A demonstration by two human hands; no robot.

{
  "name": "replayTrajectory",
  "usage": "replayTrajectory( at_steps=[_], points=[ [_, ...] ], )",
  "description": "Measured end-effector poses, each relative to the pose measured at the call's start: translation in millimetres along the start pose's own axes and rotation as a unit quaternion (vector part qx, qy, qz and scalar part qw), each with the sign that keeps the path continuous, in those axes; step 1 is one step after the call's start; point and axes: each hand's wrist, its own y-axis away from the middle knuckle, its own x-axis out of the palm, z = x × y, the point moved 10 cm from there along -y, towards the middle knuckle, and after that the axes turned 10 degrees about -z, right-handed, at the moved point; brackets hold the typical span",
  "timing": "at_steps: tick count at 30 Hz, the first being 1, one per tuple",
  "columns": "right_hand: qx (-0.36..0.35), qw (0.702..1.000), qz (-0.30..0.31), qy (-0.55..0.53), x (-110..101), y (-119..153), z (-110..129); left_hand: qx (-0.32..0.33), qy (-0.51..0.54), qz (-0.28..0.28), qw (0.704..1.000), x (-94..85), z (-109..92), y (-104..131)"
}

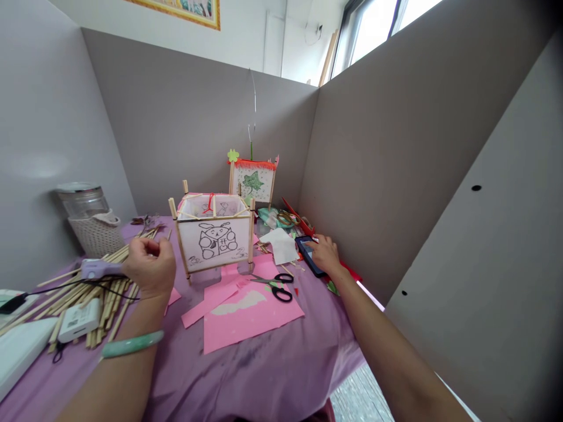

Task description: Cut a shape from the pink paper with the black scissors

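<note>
My left hand (150, 266) is closed in a fist around a light purple hot glue gun (101, 269), whose far end points left over a pile of wooden sticks (112, 310). At the right, my right hand (325, 255) rests on a dark phone (310, 264), a finger stretched out on its screen. Between my hands stands a stick-framed paper lantern (219, 243) with a rabbit drawing and a red string on top. Black-handled scissors (281, 287) lie part open on cut pink paper (259, 322).
A second lantern (253, 181) with red fringe and a green leaf picture stands behind. On the left are a glass jar (81, 199) in a woven holder, a white adapter (80, 320) and a black cord. A white cloth or paper (281, 246) lies near the phone. Grey partitions (197, 117) enclose the table.
</note>
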Motion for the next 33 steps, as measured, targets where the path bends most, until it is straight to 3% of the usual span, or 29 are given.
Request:
replayTrajectory(
  at_steps=[4,12,16,28,33],
  points=[
    [0.01,1.0,-0.026,-0.009,-9.3,0.1,-2.1,0.005,0.008,-0.005,1.0,-1.5,-0.7,0.1],
    [0.041,0.986,-0.147,-0.069,-56.8,23.2,-7.8,-0.014,0.004,-0.007,1.0,-2.8,0.3,0.0],
    [0.038,0.975,-0.194,-0.103,-66.8,34.0,-8.2,-0.009,0.009,-0.013,1.0,-3.2,0.2,-0.6],
    [0.023,0.973,-0.202,-0.11,-59.8,40.0,-10.2,0.002,0.019,-0.025,1.0,-5.1,-0.8,-1.5],
    [-0.026,0.971,-0.178,-0.156,-65.6,39.1,13.2,0.007,0.018,-0.02,1.0,-5.1,-2.3,-2.4]
  ],
)
